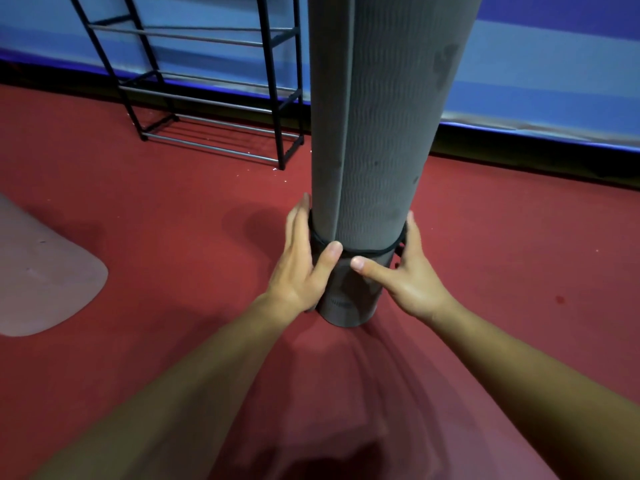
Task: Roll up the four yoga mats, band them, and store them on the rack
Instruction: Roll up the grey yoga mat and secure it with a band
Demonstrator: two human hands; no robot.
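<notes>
Low on the upright mat point(377, 133), my spread left hand point(303, 261) and right hand point(412, 275) press the band point(369, 252), holding the roll tight.

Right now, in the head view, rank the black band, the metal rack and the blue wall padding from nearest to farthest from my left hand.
1. Black band: touching the left hand, wrapped round the lower part of the grey rolled mat.
2. Metal rack: behind the hand, up and to the left.
3. Blue wall padding: farthest, behind the rack.
</notes>
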